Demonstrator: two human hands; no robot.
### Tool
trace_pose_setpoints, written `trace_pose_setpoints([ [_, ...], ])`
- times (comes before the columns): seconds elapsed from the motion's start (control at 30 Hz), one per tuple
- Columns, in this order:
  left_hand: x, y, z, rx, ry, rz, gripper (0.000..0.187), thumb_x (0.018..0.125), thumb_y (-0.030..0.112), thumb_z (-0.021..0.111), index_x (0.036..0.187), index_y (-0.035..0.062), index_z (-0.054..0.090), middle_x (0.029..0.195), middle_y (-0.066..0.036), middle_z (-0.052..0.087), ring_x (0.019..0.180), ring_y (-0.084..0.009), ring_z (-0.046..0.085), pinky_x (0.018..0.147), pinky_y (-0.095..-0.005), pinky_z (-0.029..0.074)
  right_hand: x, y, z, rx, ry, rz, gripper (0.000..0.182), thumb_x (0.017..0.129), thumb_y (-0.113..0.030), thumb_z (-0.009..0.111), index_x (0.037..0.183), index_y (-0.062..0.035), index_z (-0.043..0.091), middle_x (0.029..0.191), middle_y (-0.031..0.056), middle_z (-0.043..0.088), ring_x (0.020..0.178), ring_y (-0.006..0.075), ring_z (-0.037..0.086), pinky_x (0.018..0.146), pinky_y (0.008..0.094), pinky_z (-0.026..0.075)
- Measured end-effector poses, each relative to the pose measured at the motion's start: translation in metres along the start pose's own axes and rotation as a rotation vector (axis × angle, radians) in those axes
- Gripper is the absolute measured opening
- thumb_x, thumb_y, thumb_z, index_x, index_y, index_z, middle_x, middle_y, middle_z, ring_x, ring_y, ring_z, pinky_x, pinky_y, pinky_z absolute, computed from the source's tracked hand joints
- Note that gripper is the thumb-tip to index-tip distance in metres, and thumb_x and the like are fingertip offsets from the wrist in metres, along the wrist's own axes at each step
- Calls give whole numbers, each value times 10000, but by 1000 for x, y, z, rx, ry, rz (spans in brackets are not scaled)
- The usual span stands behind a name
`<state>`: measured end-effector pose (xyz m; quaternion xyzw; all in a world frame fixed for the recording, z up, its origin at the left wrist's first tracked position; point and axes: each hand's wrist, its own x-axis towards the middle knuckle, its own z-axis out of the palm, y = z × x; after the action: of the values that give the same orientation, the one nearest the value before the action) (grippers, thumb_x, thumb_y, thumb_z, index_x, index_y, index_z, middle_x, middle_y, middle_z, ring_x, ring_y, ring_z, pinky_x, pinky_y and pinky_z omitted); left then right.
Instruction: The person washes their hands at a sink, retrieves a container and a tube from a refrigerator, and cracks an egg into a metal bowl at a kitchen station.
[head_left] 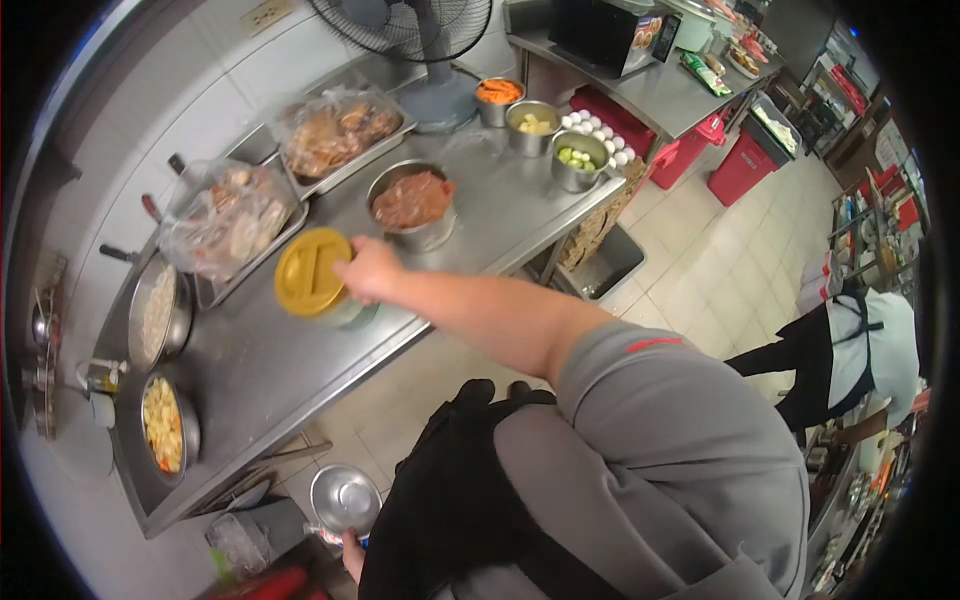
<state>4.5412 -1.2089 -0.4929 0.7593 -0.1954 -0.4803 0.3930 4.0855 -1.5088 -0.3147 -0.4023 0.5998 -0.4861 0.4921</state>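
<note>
My right hand (370,271) is closed at the edge of a yellow screw lid (312,270), which sits on a clear jar (350,314) over the steel counter. Low at the front, my left hand (353,556) is partly hidden by my apron. Its fingers look closed beside a small white and blue packet (325,535) and just below a steel bowl (345,498); what it grips cannot be made out. Behind the jar stands a steel pot of raw meat (411,200). Left of it, bagged meat (228,218) lies on a tray.
Bowls of pale shreds (157,312) and diced vegetables (162,425) stand at the counter's left end. Steel containers of carrot (499,92), potato (534,124) and green pieces (577,158) stand near eggs (598,136). A fan (430,95) is behind. A co-worker (850,345) bends at right.
</note>
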Motion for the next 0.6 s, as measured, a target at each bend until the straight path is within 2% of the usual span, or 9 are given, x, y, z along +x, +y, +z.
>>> trace_pose_setpoints([
  [0.03, 0, -11, 2, -70, -30, 21, 341, 860, 249, 625, 959, -77, 606, 943, -36, 589, 864, -135, 503, 851, -243, 400, -3, 0, -7, 19, -41, -10, 411, 891, -288, 611, 1194, -19, 540, 659, 95, 626, 426, 161, 555, 377, 318, 453],
  [0.1, -4, -16, 0, 721, -174, 561, 280, 931, 204, 561, 1095, -20, 595, 981, -35, 621, 884, -143, 552, 831, -277, 445, -32, -23, -31, 46, -129, 143, 460, 909, -387, 592, 1182, -20, 537, 682, 102, 627, 425, 166, 555, 371, 308, 443],
  [0.23, 2, 23, 55, 321, -148, 182, 284, 932, 207, 561, 1105, -15, 591, 988, -38, 624, 884, -145, 560, 819, -280, 452, -60, 27, -87, 64, -436, 35, 437, 918, -419, 567, 1098, -21, 582, 693, 93, 629, 473, 157, 576, 419, 296, 456],
  [0.37, -6, 76, 114, 59, -152, 35, 288, 932, 211, 561, 1115, -10, 587, 994, -40, 628, 883, -148, 568, 808, -283, 458, -117, 49, -170, -125, -186, 60, 350, 913, -384, 593, 957, -40, 641, 688, 84, 637, 528, 151, 589, 485, 301, 477],
  [0.43, -20, 95, 138, -24, -156, -1, 290, 933, 212, 561, 1120, -8, 585, 998, -42, 629, 882, -149, 572, 802, -284, 462, -134, 45, -213, -398, 16, -196, 317, 905, -346, 608, 891, -33, 653, 664, 93, 631, 556, 177, 599, 531, 327, 488],
  [0.5, -38, 113, 158, -79, -156, -7, 293, 933, 214, 561, 1125, -5, 584, 1001, -43, 631, 882, -151, 576, 796, -286, 465, -124, 51, -267, -562, 206, -346, 248, 928, -272, 604, 884, -39, 675, 641, 19, 611, 586, 61, 558, 529, 268, 463],
  [0.53, -48, 121, 167, -106, -151, -8, 294, 933, 215, 561, 1128, -4, 583, 1003, -44, 632, 882, -151, 579, 793, -286, 467, -111, 51, -299, -488, 320, -94, 228, 938, -255, 582, 897, -55, 683, 618, 17, 590, 570, 73, 546, 521, 276, 455],
  [0.57, -61, 126, 177, -132, -145, -6, 295, 933, 216, 561, 1130, -3, 582, 1004, -44, 632, 882, -152, 581, 791, -287, 469, -96, 46, -330, -410, 517, -158, 280, 929, -275, 547, 848, -30, 658, 629, 97, 617, 585, 195, 599, 573, 357, 489],
  [0.6, -74, 128, 188, -158, -137, -2, 296, 933, 216, 561, 1133, -1, 581, 1006, -45, 633, 881, -153, 583, 788, -288, 470, -82, 36, -367, -422, 628, -61, 300, 935, -278, 527, 854, -19, 656, 641, 116, 624, 585, 194, 600, 587, 356, 491],
])
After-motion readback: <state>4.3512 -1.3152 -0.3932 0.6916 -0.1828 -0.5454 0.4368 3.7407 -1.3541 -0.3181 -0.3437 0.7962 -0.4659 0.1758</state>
